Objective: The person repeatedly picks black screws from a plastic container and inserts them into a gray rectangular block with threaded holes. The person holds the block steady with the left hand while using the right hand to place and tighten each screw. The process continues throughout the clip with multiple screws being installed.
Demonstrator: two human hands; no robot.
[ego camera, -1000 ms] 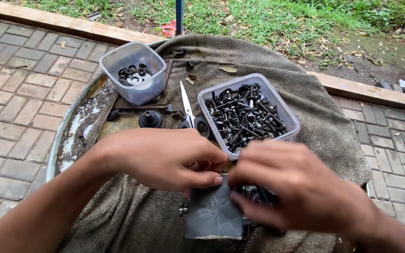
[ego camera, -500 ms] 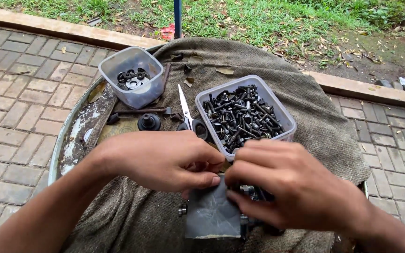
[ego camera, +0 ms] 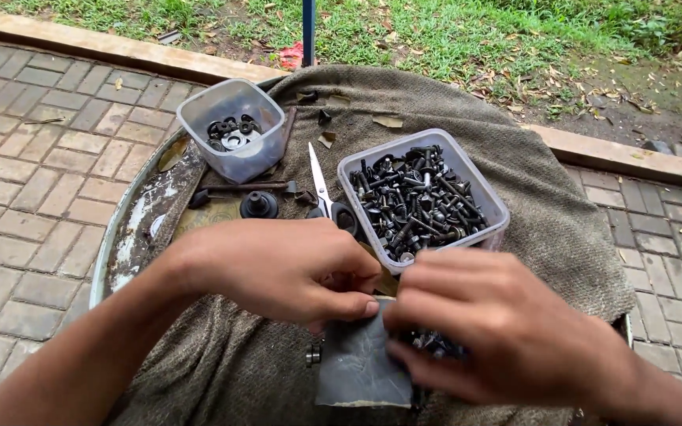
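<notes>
My left hand (ego camera: 278,268) and my right hand (ego camera: 499,331) meet low in the middle, both pinching the top edge of a small grey plastic bag (ego camera: 361,364) that lies on the brown sackcloth (ego camera: 530,173). Dark screws (ego camera: 428,344) show under my right fingers beside the bag. Just behind my hands stands a clear tub of black screws and bolts (ego camera: 418,197). A second clear tub with washers and rings (ego camera: 232,136) stands further back to the left.
Scissors (ego camera: 324,189) lie between the two tubs. A black knob (ego camera: 259,205) and a dark rod (ego camera: 238,188) rest on the rusty round drum top (ego camera: 132,229). Brick paving surrounds the drum, with a kerb, a blue pole (ego camera: 308,31) and grass behind.
Both hands stay on the bag's top edge with only slight finger movement. The view has shifted a little.
</notes>
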